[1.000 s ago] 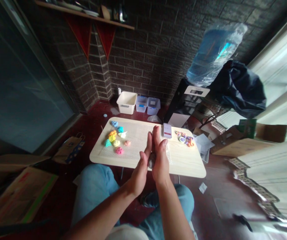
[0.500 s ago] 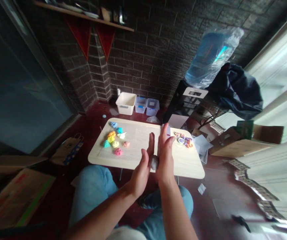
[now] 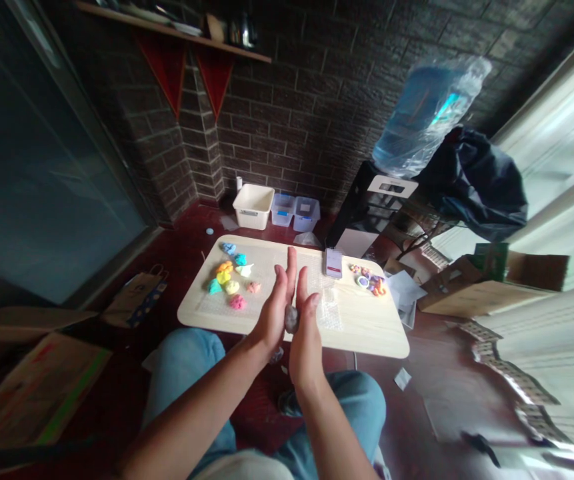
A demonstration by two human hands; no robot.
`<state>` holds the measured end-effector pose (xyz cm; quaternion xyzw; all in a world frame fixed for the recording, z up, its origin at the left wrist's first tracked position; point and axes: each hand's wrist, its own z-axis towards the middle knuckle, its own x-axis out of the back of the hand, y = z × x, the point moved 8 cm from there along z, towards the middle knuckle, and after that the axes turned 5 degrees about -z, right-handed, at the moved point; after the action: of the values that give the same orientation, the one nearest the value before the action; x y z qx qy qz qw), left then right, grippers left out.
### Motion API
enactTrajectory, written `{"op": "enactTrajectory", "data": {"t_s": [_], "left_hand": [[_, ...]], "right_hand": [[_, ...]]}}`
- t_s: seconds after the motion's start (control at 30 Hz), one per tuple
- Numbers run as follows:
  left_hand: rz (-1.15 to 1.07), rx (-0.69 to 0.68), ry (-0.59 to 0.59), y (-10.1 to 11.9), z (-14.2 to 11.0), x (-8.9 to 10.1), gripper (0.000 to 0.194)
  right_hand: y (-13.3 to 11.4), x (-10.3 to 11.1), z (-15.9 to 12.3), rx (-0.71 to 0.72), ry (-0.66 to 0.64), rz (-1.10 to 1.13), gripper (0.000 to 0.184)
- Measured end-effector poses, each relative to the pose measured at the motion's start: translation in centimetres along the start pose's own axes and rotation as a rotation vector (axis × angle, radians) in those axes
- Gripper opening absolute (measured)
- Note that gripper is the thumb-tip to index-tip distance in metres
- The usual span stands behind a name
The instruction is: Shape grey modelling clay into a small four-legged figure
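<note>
A grey ball of modelling clay (image 3: pixel 291 320) is held between my two palms, above the near edge of the table. My left hand (image 3: pixel 271 317) presses it from the left, fingers stretched forward. From the other side, my right hand (image 3: pixel 307 343) lies flat against it with straight fingers. Several soft clay lumps rest on the table's left part, among them a pink lump (image 3: pixel 237 302), a teal lump (image 3: pixel 215 286), a yellow-orange lump (image 3: pixel 224 272) and a blue lump (image 3: pixel 228 248). Small multicoloured clay pieces (image 3: pixel 377 287) sit at the right end.
A pale low table (image 3: pixel 367 333) stands before my knees, with a clear textured mat (image 3: pixel 331 313) and a phone (image 3: pixel 333 263) on it. Behind are a cream bin (image 3: pixel 253 207), clear plastic boxes (image 3: pixel 307 215) and a water dispenser (image 3: pixel 367 207). Cardboard boxes (image 3: pixel 491 287) stand right.
Both hands have moved a little left with the grey clay ball between them. The left fingertips now reach farther forward than the right ones, and the phone shows in full.
</note>
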<state>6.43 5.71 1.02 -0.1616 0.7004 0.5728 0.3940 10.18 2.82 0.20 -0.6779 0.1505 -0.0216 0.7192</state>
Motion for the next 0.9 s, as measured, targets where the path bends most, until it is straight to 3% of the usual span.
{"op": "enactTrajectory", "data": {"t_s": [0.07, 0.17, 0.23, 0.37, 0.43, 0.57, 0.67, 0.77, 0.9], "left_hand": [[-0.024, 0.002, -0.016, -1.3, -1.2, -0.5, 0.057], [-0.063, -0.006, -0.015, -2.3, -2.1, -0.5, 0.056], [-0.105, 0.019, 0.012, -2.3, -1.7, 0.2, 0.056], [-0.098, 0.031, 0.062, -1.1, -0.1, 1.4, 0.053], [-0.083, 0.04, 0.057, -1.0, 0.2, 1.3, 0.051], [-0.17, 0.14, 0.015, -3.2, -1.6, -0.2, 0.053], [-0.22, 0.153, 0.007, -4.4, -3.2, -0.9, 0.057], [-0.273, 0.147, 0.048, -4.1, -3.0, -0.5, 0.058], [-0.218, 0.113, 0.089, -2.4, -1.5, 0.6, 0.052]], "right_hand": [[-0.9, 1.4, 2.1, 0.025, 0.094, 0.006, 0.066], [-1.6, 2.0, 3.9, 0.045, 0.091, -0.043, 0.067], [-1.3, 1.6, 3.3, 0.045, 0.059, -0.063, 0.067], [0.6, -0.2, -0.8, -0.032, -0.017, -0.023, 0.064], [1.3, -0.3, -2.2, -0.073, 0.003, 0.004, 0.063], [1.0, 2.0, -1.1, -0.086, 0.154, 0.033, 0.067], [-0.1, 3.4, 1.1, -0.053, 0.186, -0.001, 0.068], [-0.6, 3.0, 0.9, -0.022, 0.172, -0.061, 0.066], [-0.1, 1.3, -1.8, -0.017, 0.139, -0.122, 0.063]]}}
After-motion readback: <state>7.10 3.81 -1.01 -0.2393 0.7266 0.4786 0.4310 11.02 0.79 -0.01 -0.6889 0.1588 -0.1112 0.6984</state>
